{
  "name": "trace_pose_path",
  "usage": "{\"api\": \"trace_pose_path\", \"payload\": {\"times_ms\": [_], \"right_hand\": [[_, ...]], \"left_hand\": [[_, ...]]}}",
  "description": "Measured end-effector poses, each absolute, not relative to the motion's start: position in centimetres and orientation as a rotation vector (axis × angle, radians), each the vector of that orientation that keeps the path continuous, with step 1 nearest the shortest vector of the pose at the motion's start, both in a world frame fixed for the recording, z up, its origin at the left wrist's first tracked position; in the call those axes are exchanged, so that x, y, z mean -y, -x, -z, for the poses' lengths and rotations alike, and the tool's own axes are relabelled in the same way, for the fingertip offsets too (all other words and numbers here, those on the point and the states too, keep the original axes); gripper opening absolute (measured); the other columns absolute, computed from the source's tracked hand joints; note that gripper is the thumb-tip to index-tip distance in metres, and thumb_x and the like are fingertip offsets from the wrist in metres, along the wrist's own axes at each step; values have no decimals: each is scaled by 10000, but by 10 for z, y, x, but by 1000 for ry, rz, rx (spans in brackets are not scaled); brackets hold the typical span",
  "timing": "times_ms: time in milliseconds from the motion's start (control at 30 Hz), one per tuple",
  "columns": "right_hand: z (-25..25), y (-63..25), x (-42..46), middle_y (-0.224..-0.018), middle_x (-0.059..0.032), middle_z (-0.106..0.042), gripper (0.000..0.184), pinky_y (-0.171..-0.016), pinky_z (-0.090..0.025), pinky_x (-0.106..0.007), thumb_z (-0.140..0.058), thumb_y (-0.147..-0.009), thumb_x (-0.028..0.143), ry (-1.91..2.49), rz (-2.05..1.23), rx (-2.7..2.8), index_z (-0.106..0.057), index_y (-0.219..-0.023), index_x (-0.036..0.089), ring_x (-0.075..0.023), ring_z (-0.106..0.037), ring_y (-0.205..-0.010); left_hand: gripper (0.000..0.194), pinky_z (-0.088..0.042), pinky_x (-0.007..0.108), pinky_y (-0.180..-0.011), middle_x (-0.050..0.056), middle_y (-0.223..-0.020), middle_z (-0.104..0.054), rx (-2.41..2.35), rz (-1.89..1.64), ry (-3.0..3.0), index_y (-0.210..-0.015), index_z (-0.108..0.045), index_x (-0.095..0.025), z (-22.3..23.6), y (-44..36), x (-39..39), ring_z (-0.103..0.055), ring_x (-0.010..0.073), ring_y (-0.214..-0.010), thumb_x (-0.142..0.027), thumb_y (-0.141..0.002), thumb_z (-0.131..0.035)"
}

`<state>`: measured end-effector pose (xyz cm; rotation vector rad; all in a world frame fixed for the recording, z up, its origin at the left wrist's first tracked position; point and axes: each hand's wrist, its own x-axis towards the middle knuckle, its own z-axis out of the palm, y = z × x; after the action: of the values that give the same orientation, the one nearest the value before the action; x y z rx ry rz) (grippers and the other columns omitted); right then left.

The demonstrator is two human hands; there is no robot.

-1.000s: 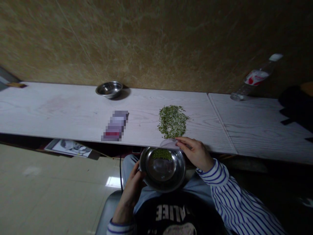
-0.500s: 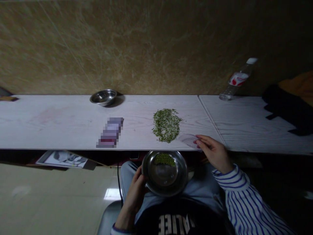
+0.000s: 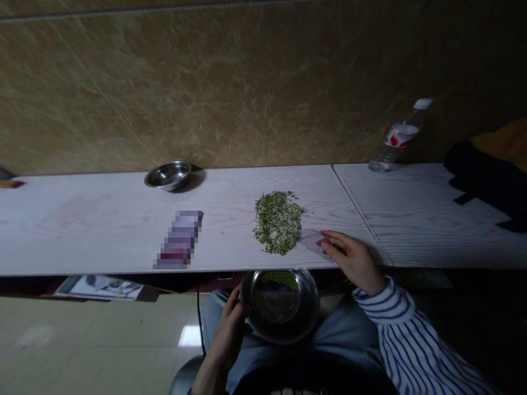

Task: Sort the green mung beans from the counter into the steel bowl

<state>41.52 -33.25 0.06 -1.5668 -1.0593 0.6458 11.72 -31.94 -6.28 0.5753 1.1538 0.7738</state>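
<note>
Spread grains (image 3: 275, 222) lie mid-table on the tabletop (image 3: 230, 219). Behind and left of them, near the wall (image 3: 247, 82), sits the rear bowl (image 3: 167, 176); a pixelated item (image 3: 180, 238) lies in front of it. The bottle (image 3: 397, 137) stands right, beyond the seam (image 3: 360, 211). The front bowl (image 3: 278, 310), below the table's front edge, holds grains at its far side. Left hand (image 3: 230, 326): at its left rim. Right hand (image 3: 356, 260): on the sheet (image 3: 312, 240), right of the spread grains.
</note>
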Motion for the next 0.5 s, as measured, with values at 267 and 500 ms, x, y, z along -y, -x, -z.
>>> {"api": "trace_pose_path", "payload": {"times_ms": [267,500], "right_hand": [[6,-409,305,-883,-114,-795,358,-691,-588,-374,-715,-785,477,1568,-544,1055,-751,-997,190,-250,-749,-801],[12,-408,301,-870,-100,-778,404,-703,-606,-367,-773,-741,530,1452,-579,999,-713,-961,197,-234,-740,-778]], "left_hand": [[671,-481,293,-622,76,-1079,-744,-1221,-773,-524,-1324,-618,-222,42,-117,313,-672,266,-922,-302,-669,-742],[680,-478,295,-626,76,-1019,-737,-1163,-800,-580,-1341,-599,-220,57,-112,307,-670,246,-836,-284,-674,-717]]}}
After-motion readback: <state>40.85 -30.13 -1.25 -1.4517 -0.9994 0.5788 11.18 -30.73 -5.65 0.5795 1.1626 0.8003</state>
